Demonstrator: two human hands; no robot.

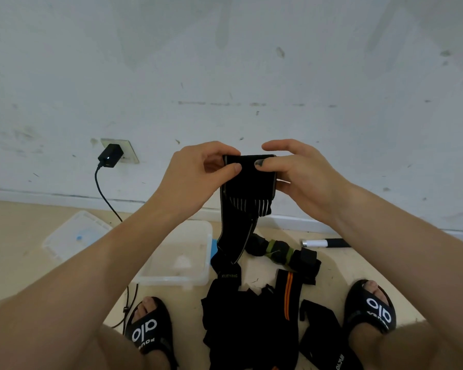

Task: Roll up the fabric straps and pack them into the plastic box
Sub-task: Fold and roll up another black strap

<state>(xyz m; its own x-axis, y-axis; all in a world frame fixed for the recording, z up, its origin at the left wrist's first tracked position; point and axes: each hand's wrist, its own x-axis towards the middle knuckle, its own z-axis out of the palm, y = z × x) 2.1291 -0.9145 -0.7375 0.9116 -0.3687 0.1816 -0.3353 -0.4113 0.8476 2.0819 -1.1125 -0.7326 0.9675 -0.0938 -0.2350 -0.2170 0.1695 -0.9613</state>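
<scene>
Hands meet at chest height in front of a scuffed white wall, both pinching one black fabric strap [247, 182]. The left hand [198, 169] nips the strap's upper left edge between thumb and curled fingers; the right hand [297, 172] presses its thumb on the front face with fingers curled behind the right edge. The strap is soft, woven and flat, folded over at the top, with a band of thin pale ribs lower down; its tail hangs straight down from the hands to the floor, where a yellow label reads "KUEYING".

Below the hands lies a loose pile of straps [251, 321], black, one bearing two orange stripes. Just right of the hanging tail sits a rolled strap [281, 252] with olive green bands. Below the left hand stands one clear plastic box [198, 279], rectangular and open, its translucent lid [72, 236] lying further left. Two black slides [150, 332] printed "olo" flank the pile. One black charger [110, 155] is plugged into the wall socket left of the hands.
</scene>
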